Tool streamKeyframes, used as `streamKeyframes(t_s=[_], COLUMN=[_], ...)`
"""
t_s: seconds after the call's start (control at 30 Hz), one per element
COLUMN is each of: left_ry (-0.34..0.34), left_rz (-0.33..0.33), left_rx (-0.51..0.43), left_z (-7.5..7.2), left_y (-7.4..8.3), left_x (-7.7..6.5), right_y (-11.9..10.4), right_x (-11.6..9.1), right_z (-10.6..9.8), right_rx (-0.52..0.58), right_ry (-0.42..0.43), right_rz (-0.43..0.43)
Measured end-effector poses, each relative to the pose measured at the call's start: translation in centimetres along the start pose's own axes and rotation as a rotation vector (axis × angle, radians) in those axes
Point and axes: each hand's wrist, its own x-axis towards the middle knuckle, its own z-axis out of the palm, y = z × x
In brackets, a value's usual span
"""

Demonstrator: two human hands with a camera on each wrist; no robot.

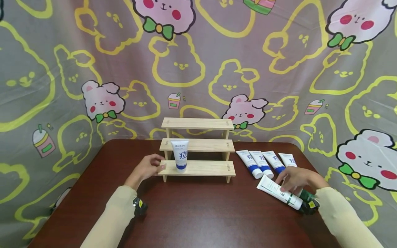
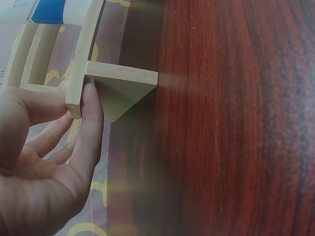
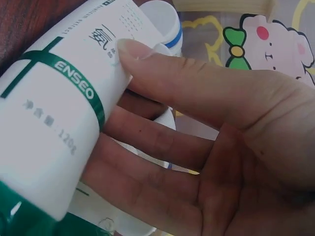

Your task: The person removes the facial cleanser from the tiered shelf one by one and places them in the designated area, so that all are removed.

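Note:
A three-step wooden display stand [image 1: 204, 168] stands on the table, and my left hand [image 1: 149, 167] pinches the left end of its lowest step. In the left wrist view the thumb lies on one face of the board and a finger [image 2: 90, 125] on the other. One white-and-blue tube [image 1: 180, 153] stands upright on that step, left of its middle. At the right, my right hand [image 1: 299, 179] holds a white tube with a green band [image 1: 273, 189], thumb on its printed side. ENSEO shows on this tube [image 3: 54, 128] in the right wrist view; its cap is green.
Several white-and-blue tubes [image 1: 248, 162] lie in a row right of the stand. Beneath the right hand lies another green-capped tube [image 1: 307, 195], partly hidden. A patterned curtain [image 1: 192, 69] hangs behind the dark red-brown table [image 1: 198, 213].

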Motion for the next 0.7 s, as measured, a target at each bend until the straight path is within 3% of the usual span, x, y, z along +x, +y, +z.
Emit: streamKeyframes(t_s=[0.17, 0.3, 0.53, 0.7], left_ry=[-0.001, 0.003, 0.007, 0.006], left_rz=[0.004, 0.001, 0.036, 0.039], left_rx=[0.001, 0.006, 0.004, 0.003], left_z=[0.0, 0.0, 0.0, 0.1], left_y=[0.0, -0.1, -0.2, -0.2], left_x=[0.0, 0.0, 0.1, 0.1], right_y=[-0.4, -1.7, -5.8, -9.1], right_x=[-0.3, -0.9, -1.5, -0.8], right_z=[-0.6, -1.1, -1.8, -1.5], right_rx=[-0.040, -0.068, -0.061, -0.035], right_ry=[0.035, 0.074, 0.161, 0.227], right_rz=[-0.027, -0.098, -0.312, -0.401])
